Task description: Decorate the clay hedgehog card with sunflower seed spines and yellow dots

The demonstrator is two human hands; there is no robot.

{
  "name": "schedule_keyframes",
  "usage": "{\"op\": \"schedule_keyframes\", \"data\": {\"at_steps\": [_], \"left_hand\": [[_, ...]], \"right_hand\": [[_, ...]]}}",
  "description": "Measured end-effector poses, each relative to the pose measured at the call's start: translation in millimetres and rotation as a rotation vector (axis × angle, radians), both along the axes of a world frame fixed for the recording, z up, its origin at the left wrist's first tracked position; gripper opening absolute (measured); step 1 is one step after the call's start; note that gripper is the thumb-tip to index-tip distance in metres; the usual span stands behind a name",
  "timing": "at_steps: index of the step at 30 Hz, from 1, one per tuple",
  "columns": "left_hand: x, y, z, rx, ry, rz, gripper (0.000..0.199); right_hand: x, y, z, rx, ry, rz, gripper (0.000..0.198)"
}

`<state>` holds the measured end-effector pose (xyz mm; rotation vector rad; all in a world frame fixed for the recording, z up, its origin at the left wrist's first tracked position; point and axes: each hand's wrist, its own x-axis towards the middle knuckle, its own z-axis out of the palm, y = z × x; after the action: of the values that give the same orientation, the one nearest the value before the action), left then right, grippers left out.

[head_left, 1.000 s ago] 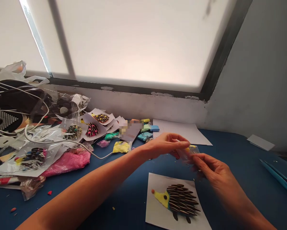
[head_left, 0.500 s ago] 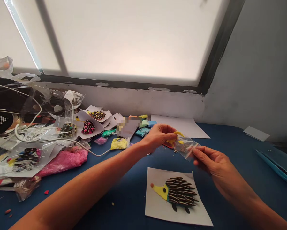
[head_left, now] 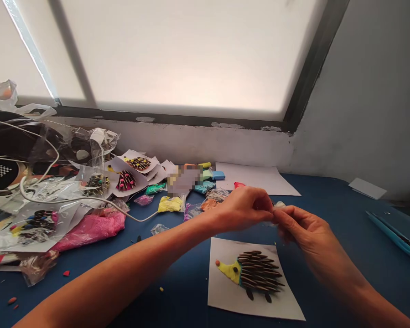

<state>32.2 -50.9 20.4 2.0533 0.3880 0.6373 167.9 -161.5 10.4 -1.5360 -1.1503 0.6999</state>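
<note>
My left hand [head_left: 247,207] and my right hand [head_left: 298,223] meet over the table, fingertips pinched together at the edge of the small clear zip bag. The left hand hides almost all of the bag, and its yellow clay cannot be seen. Just below the hands lies a white card [head_left: 221,298] bearing a hedgehog picture [head_left: 259,271]. The hedgehog has a yellow clay face, an orange nose, and a back of dark, seed-like spines.
Bagged coloured clay, including a yellow pack [head_left: 170,204], lies beyond my left forearm. Finished hedgehog cards [head_left: 127,181], plastic wraps and a white cable [head_left: 71,199] crowd the left. A white sheet [head_left: 259,175] is at the back; a blue folder [head_left: 396,237] sits right.
My left hand has moved right and slightly down to meet the right fingertips. The yellow clay and most of the bag have gone out of sight. The right hand has barely moved.
</note>
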Motion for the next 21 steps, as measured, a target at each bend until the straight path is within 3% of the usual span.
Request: {"op": "schedule_keyframes", "data": {"at_steps": [11,18,21], "left_hand": [[3.4,-2.8,0.5,-0.267,-0.132,0.091,0.003],[0.7,-3.3,4.9,-0.280,-0.036,-0.166,0.008],[-2.5,6.1,8.8,-0.271,-0.061,-0.041,0.009]], "right_hand": [[2.6,4.5,-0.3,-0.027,-0.131,-0.151,0.040],[4.2,3.7,1.0,0.037,-0.087,-0.200,0.021],[6.7,2.8,1.3,0.052,-0.065,-0.173,0.022]]}}
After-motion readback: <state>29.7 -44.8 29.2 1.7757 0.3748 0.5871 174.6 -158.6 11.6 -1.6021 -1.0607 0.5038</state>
